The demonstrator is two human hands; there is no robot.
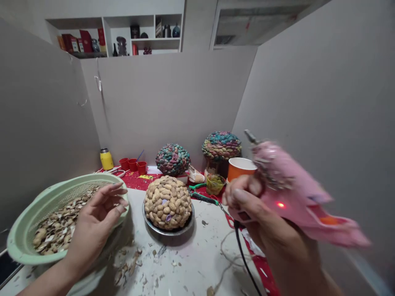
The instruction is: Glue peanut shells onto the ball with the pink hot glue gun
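Observation:
My right hand [265, 213] is wrapped round the handle of a pink hot glue gun [296, 185]. A red light glows on its side, and its metal nozzle points up and left. Over the rim of a green colander [27, 263] is my left hand [95, 222], fingers loosely curled and apart from the thumb, with nothing visible in them. Inside the colander lie peanut shells [61, 224]. Between my hands, a ball covered in peanut shells [168, 201] sits in a metal bowl [173, 233]. Two small purple patches show on the ball.
Behind stand two multicoloured shell-covered domes [173, 159], an orange tub [242, 167], several red cups [132, 164] and a yellow bottle [106, 159]. Green-handled pliers [205, 199] lie right of the ball. The gun's black cord [243, 255] hangs to the table [188, 263], where shell scraps are scattered.

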